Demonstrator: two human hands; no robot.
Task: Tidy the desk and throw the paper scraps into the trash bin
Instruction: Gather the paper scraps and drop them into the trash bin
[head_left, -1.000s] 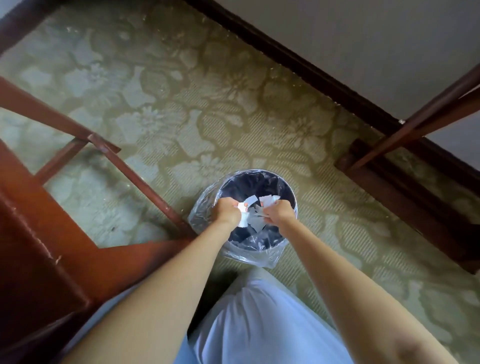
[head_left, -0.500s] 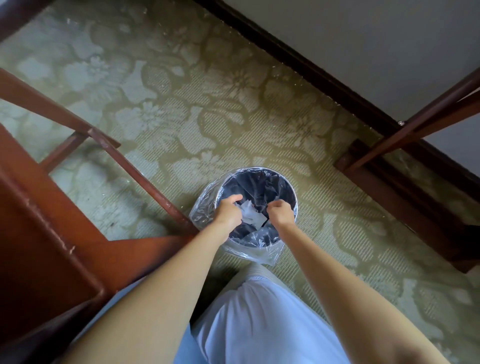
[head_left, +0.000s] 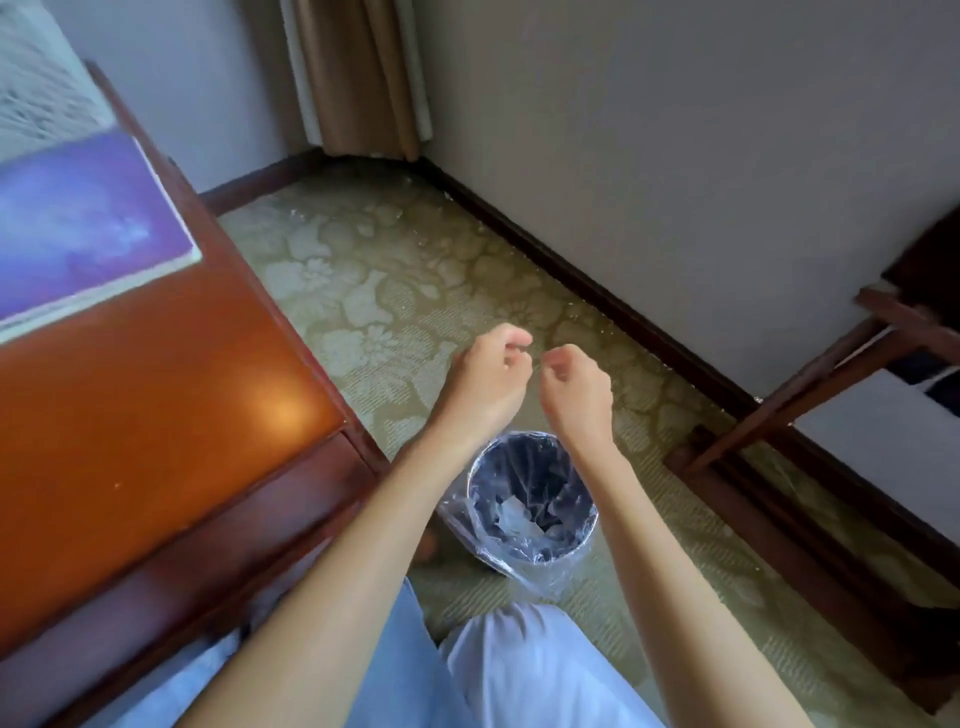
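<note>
White paper scraps (head_left: 514, 519) now lie at the bottom of the small round dark trash bin lined with clear plastic (head_left: 524, 460), which stands on the carpet beside the glossy brown wooden table (head_left: 156, 395). A second ago both hands held them over the rim; since then they have let go and lifted. The left hand (head_left: 488, 369) and right hand (head_left: 574, 387) hang loosely curled and empty, well above the scraps. This load looks delivered. Only part of the table shows, so more scraps may remain.
</note>
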